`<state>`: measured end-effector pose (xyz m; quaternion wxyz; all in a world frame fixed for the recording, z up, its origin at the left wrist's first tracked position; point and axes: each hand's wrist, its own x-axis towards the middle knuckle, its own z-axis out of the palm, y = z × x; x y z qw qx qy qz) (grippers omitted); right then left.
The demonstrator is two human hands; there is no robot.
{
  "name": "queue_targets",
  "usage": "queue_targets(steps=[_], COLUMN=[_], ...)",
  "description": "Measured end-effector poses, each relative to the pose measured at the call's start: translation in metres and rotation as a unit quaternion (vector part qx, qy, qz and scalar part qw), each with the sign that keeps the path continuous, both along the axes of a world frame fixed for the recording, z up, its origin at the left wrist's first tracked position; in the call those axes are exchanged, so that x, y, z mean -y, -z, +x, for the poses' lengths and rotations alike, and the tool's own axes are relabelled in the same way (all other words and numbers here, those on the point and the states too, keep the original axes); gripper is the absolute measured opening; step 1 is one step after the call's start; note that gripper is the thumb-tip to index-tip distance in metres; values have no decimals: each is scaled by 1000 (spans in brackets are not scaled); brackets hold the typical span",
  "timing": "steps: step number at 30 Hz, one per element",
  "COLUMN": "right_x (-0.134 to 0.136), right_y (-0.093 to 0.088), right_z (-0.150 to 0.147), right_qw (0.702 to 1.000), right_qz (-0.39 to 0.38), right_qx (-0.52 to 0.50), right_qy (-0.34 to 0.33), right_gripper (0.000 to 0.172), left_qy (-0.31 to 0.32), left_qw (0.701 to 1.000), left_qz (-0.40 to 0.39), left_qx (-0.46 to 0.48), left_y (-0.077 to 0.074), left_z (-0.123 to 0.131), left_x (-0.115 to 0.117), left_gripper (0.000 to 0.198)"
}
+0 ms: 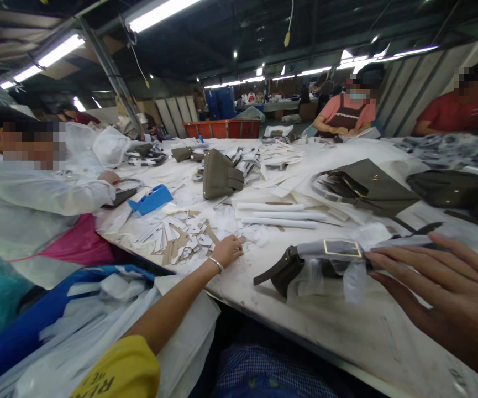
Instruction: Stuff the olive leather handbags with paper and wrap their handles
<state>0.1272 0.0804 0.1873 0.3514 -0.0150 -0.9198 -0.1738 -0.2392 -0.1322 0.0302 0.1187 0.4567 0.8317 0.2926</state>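
Observation:
My left hand (pixel 227 251) is down on the table at the right edge of a pile of small paper and card scraps (pixel 180 237). Its fingers are curled together, and what they hold, if anything, is too small to make out. A silver bracelet is on that wrist. On the right, my right hand (pixel 441 282) has its fingers stretched out, with their tips at a strap with a rectangular gold-coloured buckle (pixel 343 248). That strap is wrapped in clear film and lies over a dark olive handbag (pixel 288 271) on its side. The right thumb is apart from the fingers.
White paper rolls (pixel 280 216) lie beyond the bag. Further off are another olive handbag (pixel 222 174), an open one (pixel 371 185) and a blue tape dispenser (pixel 151 200). Co-workers sit left and across. A blue-rimmed bin of film (pixel 110 298) stands by my left arm.

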Motion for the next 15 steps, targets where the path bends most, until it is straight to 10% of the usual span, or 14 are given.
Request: queue_targets(steps=[4,15], right_x=[6,17], right_y=[-6,-2], right_z=[1,3], right_qw=[999,999], right_qz=[12,-29], right_qx=[31,-24], right_qy=[-25,-15], right_gripper=[28,21], left_qy=[23,119], left_qw=[996,951], left_qz=[36,155], left_qx=[84,238], left_y=[-24,-160], left_z=[-5,17], left_x=[-15,-55], left_gripper=[22,41])
